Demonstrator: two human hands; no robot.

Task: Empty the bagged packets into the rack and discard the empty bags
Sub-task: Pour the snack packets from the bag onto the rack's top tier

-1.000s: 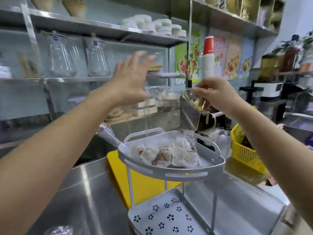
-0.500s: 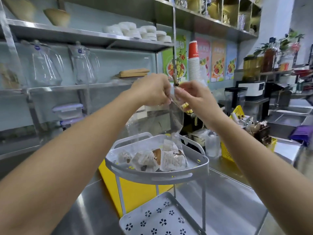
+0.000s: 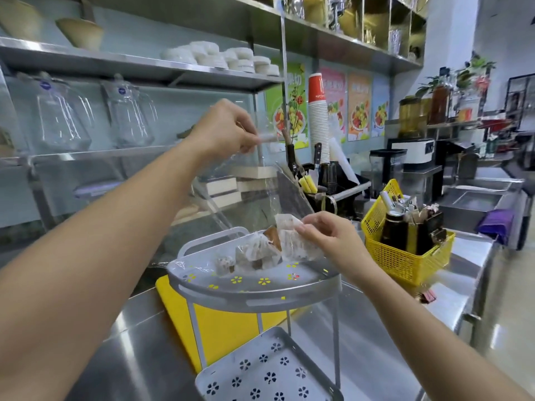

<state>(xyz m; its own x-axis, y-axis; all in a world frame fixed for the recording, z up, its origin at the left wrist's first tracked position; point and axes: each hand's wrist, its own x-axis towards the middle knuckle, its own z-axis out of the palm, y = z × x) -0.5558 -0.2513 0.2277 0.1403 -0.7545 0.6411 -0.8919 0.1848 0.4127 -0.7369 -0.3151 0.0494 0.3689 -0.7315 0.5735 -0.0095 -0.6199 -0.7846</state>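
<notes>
While left hand (image 3: 225,131) lifts bag (image 3: 246,192).

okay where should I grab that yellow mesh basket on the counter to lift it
Take the yellow plastic mesh basket by its top rim, probably at the near right corner, coming from above. Bottles and sachets fill the inside, and the grey two-tier corner rack stands close on its left.
</notes>
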